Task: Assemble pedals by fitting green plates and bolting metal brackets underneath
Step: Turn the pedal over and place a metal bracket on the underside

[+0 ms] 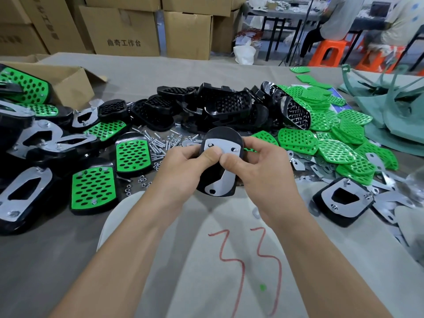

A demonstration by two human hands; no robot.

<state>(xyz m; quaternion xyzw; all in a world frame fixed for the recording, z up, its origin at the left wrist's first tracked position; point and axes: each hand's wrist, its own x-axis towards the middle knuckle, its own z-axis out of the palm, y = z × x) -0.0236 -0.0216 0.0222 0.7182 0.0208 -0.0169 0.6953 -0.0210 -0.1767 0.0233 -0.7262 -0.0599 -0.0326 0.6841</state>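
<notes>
I hold a black pedal [220, 134] underside up, above the table's near edge. A metal bracket [223, 180] lies against its underside. My left hand [183, 171] grips the pedal's left side, its thumb pressing on the bracket's upper part. My right hand [259, 171] grips the right side, thumb beside the left thumb. Bolt ends show in two upper holes of the bracket. Loose green plates [325, 125] are heaped at the right, bare black pedals [206, 106] behind my hands.
Finished pedals [91, 191] with green plates lie at the left, another bracketed pedal [341, 203] at the right. Bolts and nuts [158, 145] are scattered in the middle, loose brackets [305, 164] to the right. Cardboard boxes [128, 31] stand behind; people sit at the far right.
</notes>
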